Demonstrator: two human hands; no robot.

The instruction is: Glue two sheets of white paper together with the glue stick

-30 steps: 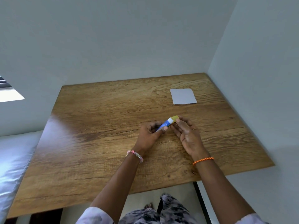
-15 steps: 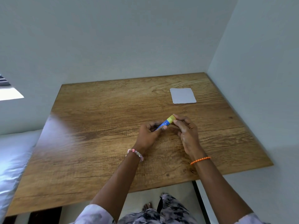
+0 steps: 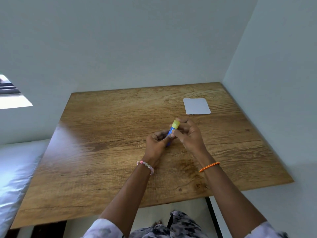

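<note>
A blue glue stick (image 3: 172,130) with a yellow cap is held above the middle of the wooden table (image 3: 106,152), tilted nearly upright with the cap end away from me. My left hand (image 3: 157,145) grips its blue body from below. My right hand (image 3: 187,134) pinches it at the yellow cap end. White paper (image 3: 196,106) lies flat at the far right of the table, beyond both hands; it looks like one square stack, and I cannot tell how many sheets it holds.
White walls close in behind the table and along its right side. A pale bed or cushion (image 3: 15,170) lies beside the table's left edge. A black table leg (image 3: 212,215) shows below the near edge.
The glue stick has tipped from lying low and slanted to more upright, and both hands have lifted slightly. My right fingers have shifted around the yellow cap.
</note>
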